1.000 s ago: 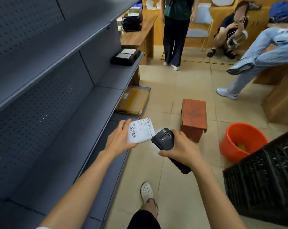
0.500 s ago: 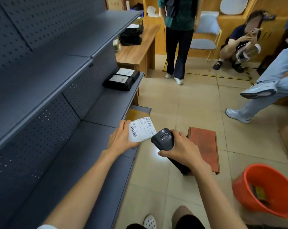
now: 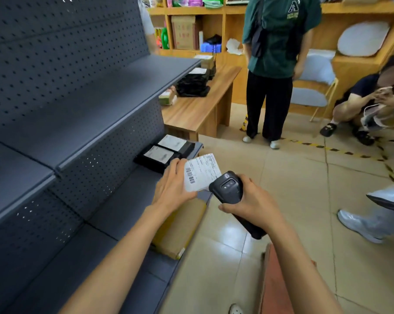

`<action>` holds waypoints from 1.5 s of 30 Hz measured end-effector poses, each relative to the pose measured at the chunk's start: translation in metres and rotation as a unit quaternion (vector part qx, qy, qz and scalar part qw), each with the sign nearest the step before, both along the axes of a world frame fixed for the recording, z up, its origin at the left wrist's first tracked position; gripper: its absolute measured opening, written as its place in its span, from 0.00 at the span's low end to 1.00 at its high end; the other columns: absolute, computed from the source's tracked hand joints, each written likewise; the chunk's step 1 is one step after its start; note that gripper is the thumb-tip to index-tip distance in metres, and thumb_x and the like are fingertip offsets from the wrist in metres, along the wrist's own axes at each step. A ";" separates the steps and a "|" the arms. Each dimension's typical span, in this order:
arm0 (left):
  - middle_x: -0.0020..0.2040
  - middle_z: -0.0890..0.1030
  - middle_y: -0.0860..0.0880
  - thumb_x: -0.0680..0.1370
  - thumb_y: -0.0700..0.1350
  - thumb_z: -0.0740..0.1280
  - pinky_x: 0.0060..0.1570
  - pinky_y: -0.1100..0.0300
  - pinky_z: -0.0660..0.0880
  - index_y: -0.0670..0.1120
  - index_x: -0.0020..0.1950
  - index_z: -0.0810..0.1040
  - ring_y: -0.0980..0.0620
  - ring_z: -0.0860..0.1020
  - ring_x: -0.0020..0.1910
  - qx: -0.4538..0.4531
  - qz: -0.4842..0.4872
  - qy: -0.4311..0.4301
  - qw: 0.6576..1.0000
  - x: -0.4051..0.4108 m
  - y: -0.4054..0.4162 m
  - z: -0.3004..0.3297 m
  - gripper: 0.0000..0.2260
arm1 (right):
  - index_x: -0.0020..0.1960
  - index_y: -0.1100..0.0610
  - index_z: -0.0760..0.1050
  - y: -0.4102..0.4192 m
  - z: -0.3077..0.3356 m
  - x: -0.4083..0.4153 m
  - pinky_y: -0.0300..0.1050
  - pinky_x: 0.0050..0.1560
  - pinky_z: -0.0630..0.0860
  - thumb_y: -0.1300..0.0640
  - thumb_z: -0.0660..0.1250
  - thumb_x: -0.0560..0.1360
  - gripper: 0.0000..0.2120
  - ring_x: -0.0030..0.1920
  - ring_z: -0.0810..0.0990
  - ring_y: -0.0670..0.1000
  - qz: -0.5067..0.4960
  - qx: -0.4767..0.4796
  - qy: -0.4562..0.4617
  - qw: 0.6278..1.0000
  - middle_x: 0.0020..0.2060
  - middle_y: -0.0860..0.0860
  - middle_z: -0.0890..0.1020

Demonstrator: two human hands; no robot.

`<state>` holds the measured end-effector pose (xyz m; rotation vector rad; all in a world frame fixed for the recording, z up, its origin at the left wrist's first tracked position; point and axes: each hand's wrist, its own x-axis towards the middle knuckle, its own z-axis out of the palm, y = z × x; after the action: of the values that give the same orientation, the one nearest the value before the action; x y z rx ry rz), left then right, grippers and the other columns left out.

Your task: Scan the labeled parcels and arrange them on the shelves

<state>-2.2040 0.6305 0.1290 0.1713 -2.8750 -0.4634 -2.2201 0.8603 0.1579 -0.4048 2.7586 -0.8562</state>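
While view tilted up, left hand (image 3: 172,189) still pinches parcel (image 3: 201,172); right hand (image 3: 252,200) still grips scanner (image 3: 226,186).

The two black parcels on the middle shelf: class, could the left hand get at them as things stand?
Probably not yet. The black parcels lie just beyond the left hand with nothing between, but that hand is already gripping a white labeled parcel, so it would have to put that down first.

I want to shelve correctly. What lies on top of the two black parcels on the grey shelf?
Each of the two black parcels carries a white label. The left hand covers their near corner; the print is unreadable.
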 end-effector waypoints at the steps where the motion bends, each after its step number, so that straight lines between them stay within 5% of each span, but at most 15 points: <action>1: 0.68 0.64 0.49 0.66 0.55 0.75 0.45 0.52 0.72 0.48 0.72 0.61 0.45 0.69 0.65 -0.003 0.007 0.019 1.000 -0.024 0.004 0.011 0.39 | 0.68 0.47 0.66 0.003 0.010 -0.025 0.53 0.53 0.77 0.39 0.75 0.62 0.39 0.55 0.78 0.54 0.002 -0.011 0.010 1.000 0.57 0.47 0.76; 6: 0.68 0.63 0.47 0.68 0.56 0.75 0.39 0.54 0.70 0.45 0.73 0.60 0.44 0.69 0.63 -0.022 0.017 0.104 0.994 -0.123 0.005 0.076 0.40 | 0.69 0.47 0.66 -0.001 0.061 -0.127 0.54 0.55 0.77 0.39 0.76 0.63 0.39 0.57 0.76 0.52 0.031 -0.050 0.078 0.995 0.58 0.48 0.74; 10: 0.69 0.61 0.46 0.68 0.55 0.75 0.46 0.50 0.74 0.45 0.77 0.55 0.44 0.67 0.65 -0.037 0.048 0.160 0.985 -0.188 -0.018 0.137 0.44 | 0.72 0.47 0.63 -0.023 0.093 -0.194 0.49 0.50 0.71 0.37 0.74 0.66 0.40 0.61 0.75 0.53 0.067 -0.048 0.124 0.989 0.62 0.48 0.73; 17: 0.67 0.61 0.46 0.69 0.62 0.72 0.53 0.43 0.75 0.49 0.78 0.53 0.41 0.71 0.62 -0.040 0.128 0.168 0.977 -0.260 -0.097 0.206 0.46 | 0.73 0.48 0.62 -0.098 0.137 -0.297 0.57 0.56 0.77 0.34 0.75 0.65 0.44 0.60 0.76 0.54 0.131 -0.071 0.177 0.973 0.62 0.49 0.73; 25: 0.71 0.60 0.45 0.74 0.60 0.70 0.62 0.47 0.70 0.52 0.78 0.57 0.41 0.69 0.68 -0.009 0.223 0.094 0.970 -0.300 -0.173 0.209 0.37 | 0.71 0.49 0.63 -0.178 0.154 -0.380 0.51 0.51 0.75 0.34 0.75 0.66 0.41 0.59 0.76 0.53 0.177 -0.070 0.194 0.962 0.62 0.49 0.74; 30: 0.69 0.63 0.44 0.76 0.63 0.67 0.59 0.51 0.70 0.54 0.76 0.62 0.40 0.71 0.65 0.009 0.266 0.081 0.961 -0.317 -0.191 0.200 0.32 | 0.70 0.49 0.64 -0.212 0.155 -0.413 0.49 0.47 0.72 0.37 0.75 0.67 0.38 0.58 0.76 0.52 0.225 -0.085 0.189 0.952 0.62 0.48 0.74; 34: 0.71 0.60 0.45 0.72 0.68 0.67 0.62 0.48 0.69 0.54 0.76 0.62 0.40 0.69 0.67 0.016 0.297 0.028 0.954 -0.326 -0.195 0.200 0.37 | 0.71 0.49 0.64 -0.225 0.155 -0.440 0.49 0.46 0.72 0.36 0.75 0.67 0.39 0.58 0.77 0.54 0.262 -0.083 0.180 0.945 0.61 0.49 0.74; 40: 0.65 0.61 0.47 0.75 0.50 0.72 0.61 0.53 0.68 0.51 0.79 0.59 0.43 0.70 0.62 -0.014 0.301 0.004 0.953 -0.335 -0.189 0.193 0.36 | 0.70 0.49 0.65 -0.222 0.157 -0.481 0.48 0.46 0.69 0.36 0.75 0.67 0.38 0.57 0.77 0.55 0.310 -0.070 0.164 0.934 0.61 0.49 0.73; 45: 0.64 0.61 0.46 0.78 0.49 0.69 0.62 0.50 0.69 0.49 0.78 0.60 0.39 0.71 0.58 -0.015 0.343 0.046 0.938 -0.369 -0.162 0.187 0.31 | 0.71 0.49 0.64 -0.211 0.159 -0.508 0.49 0.46 0.69 0.37 0.75 0.68 0.38 0.58 0.77 0.56 0.343 -0.064 0.168 0.922 0.61 0.49 0.73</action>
<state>-2.5732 0.4680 0.3158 1.0645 -2.4973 -0.2731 -2.7281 0.6491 0.3172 -1.5527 2.5162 -0.8200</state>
